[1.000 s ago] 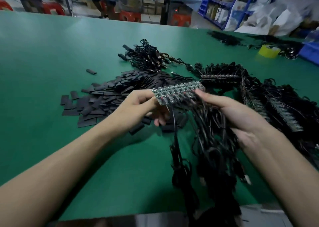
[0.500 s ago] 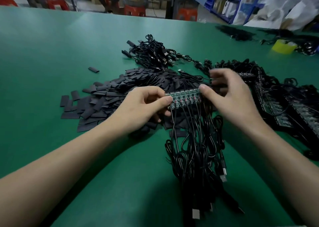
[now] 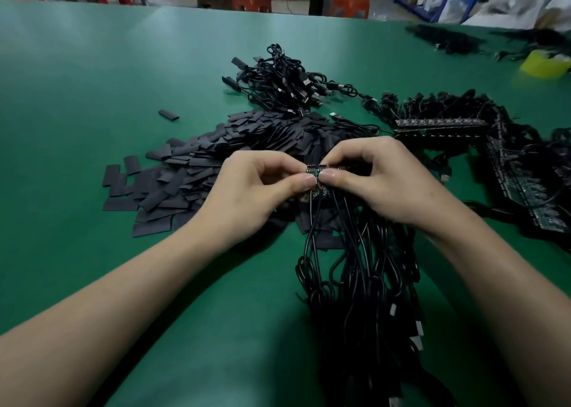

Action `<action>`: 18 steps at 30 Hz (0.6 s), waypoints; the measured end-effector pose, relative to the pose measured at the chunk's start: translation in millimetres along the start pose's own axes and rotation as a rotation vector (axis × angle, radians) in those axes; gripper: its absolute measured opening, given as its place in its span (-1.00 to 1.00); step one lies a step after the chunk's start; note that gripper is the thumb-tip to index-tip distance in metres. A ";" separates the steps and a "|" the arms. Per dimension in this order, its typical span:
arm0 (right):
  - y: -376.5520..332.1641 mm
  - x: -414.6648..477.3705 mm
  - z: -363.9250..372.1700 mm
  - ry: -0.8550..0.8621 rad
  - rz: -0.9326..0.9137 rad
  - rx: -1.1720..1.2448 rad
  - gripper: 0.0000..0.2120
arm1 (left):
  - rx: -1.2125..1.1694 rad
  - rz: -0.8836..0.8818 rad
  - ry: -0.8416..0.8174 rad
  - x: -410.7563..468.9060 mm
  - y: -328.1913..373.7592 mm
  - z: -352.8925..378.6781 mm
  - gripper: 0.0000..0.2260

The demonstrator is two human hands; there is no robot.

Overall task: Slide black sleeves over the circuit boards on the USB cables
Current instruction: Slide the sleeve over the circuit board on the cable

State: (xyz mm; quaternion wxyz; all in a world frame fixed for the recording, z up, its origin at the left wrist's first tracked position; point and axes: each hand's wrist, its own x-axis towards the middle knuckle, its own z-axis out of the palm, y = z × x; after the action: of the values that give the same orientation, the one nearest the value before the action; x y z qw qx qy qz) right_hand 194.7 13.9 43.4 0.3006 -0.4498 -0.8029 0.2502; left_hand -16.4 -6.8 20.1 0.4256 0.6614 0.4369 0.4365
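A strip of green circuit boards (image 3: 315, 169) is pinched between both hands over the green table (image 3: 92, 103). My left hand (image 3: 256, 190) grips its left end with thumb and curled fingers. My right hand (image 3: 377, 181) covers most of the strip, its thumb tip beside the left thumb. Black USB cables (image 3: 355, 276) hang from the boards toward me. A heap of flat black sleeves (image 3: 191, 171) lies just behind and left of my hands.
A bundle of sleeved cables (image 3: 284, 82) lies farther back. More board strips with cables (image 3: 445, 125) sprawl to the right. One loose sleeve (image 3: 168, 114) sits alone at the left. A yellow tape roll (image 3: 543, 63) stands far right.
Both hands have closed in on the strip until the thumbs nearly meet. The right hand now hides most of the boards, and the strip sits lower, close to the table.
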 end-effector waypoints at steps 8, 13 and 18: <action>10.5 0.2 -2.7 -0.113 0.015 0.218 -0.97 | -0.151 -0.069 -0.081 -0.1 0.0 0.4 -0.92; 11.8 0.4 -4.5 -0.142 0.002 0.279 -0.94 | -0.188 -0.084 -0.100 0.2 1.9 1.0 -0.91; 12.2 0.2 -5.8 -0.164 0.005 0.334 -0.91 | -0.239 -0.083 -0.108 -0.7 3.7 3.3 -0.97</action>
State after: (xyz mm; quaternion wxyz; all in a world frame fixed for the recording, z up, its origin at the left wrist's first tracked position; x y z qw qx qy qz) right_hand 205.7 20.6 39.3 0.3038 -0.3738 -0.7709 0.4167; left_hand -12.7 -9.1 22.6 0.5421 0.6096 0.3854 0.4313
